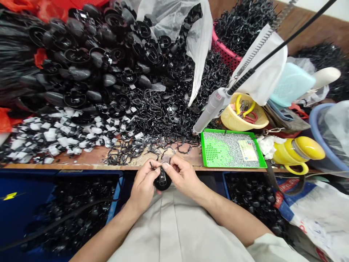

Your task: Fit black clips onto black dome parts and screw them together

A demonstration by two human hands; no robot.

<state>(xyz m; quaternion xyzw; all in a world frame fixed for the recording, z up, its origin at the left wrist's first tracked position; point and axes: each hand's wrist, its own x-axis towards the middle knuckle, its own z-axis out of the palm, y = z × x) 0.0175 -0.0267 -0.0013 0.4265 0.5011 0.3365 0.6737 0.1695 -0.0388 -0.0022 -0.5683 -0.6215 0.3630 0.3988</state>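
Note:
A round black plastic part (163,181) is held between both hands at the table's front edge. My left hand (144,183) is closed on its left side, with a thin black piece showing by the fingertips. My right hand (182,175) pinches at the top and right side of the same part, thumb and fingers together. Just beyond the hands, small black wire-like clips (124,151) lie on the wooden table (89,159). What exactly the fingertips pinch is too small to tell.
Piles of black housings (79,72) and white-and-black pieces (51,135) cover the left. A grey electric screwdriver (211,111) hangs over a green tray of screws (205,154). Yellow flask (297,150) at right; blue bins (117,196) sit below the edge.

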